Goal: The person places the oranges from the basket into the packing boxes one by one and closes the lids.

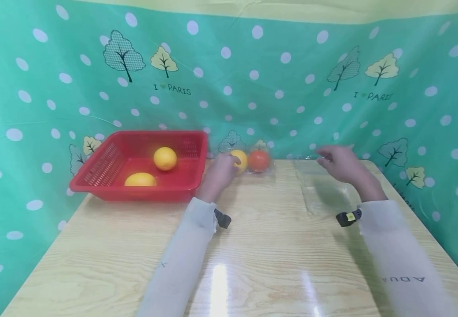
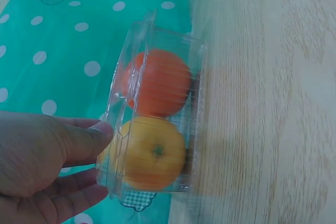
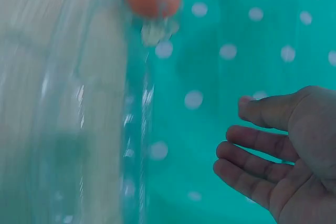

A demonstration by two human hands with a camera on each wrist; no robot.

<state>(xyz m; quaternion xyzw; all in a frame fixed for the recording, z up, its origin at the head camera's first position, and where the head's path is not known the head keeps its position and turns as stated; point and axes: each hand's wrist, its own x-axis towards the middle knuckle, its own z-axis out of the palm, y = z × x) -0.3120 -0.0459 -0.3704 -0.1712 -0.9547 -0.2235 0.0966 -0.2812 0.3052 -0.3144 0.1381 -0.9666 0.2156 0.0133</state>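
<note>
At the back of the table, my left hand (image 1: 221,169) is at a clear plastic box (image 2: 197,145). Its thumb and fingers pinch the box's near rim in the left wrist view. Inside the box lie a yellow-orange fruit (image 2: 157,153) with a small green mark and a red-orange fruit (image 2: 164,83). My right hand (image 1: 341,163) is held up over the far end of a second clear plastic container (image 1: 329,193) at the right. In the right wrist view its thumb and fingers (image 3: 257,140) are apart, with nothing between them.
A red plastic basket (image 1: 145,193) stands at the back left, holding one round yellow fruit (image 1: 165,159) and another yellow fruit (image 1: 139,179) partly hidden by the front wall. A green dotted curtain (image 1: 229,110) hangs behind the wooden table (image 1: 268,246).
</note>
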